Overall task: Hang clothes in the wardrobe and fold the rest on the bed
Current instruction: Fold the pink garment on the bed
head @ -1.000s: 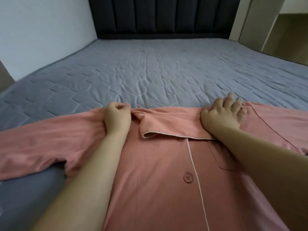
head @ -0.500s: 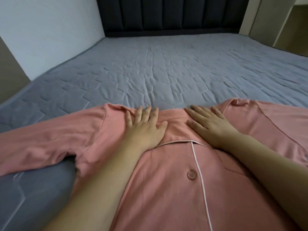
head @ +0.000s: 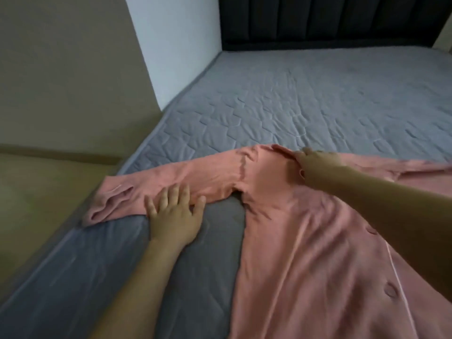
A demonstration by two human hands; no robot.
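Note:
A pink button-up pyjama shirt (head: 305, 241) with white piping lies front up and spread flat on the grey quilted bed (head: 305, 99). Its left sleeve (head: 171, 182) stretches out to the bed's left edge. My left hand (head: 175, 216) lies flat with spread fingers, its fingertips on the lower edge of that sleeve and its palm on the bed cover. My right hand (head: 315, 165) presses flat on the shirt's shoulder beside the collar. The shirt's right side runs out of view.
The bed's left edge (head: 80, 231) drops to a beige floor (head: 36, 204). A beige wall (head: 73, 69) and a white wall (head: 176, 45) stand at the left, and a dark padded headboard (head: 330, 20) stands at the back. Bare grey cover stretches beyond the shirt.
The view has swung left. My left hand has moved from the collar out to the left sleeve. My right hand has shifted left from the collar's right side to the left shoulder.

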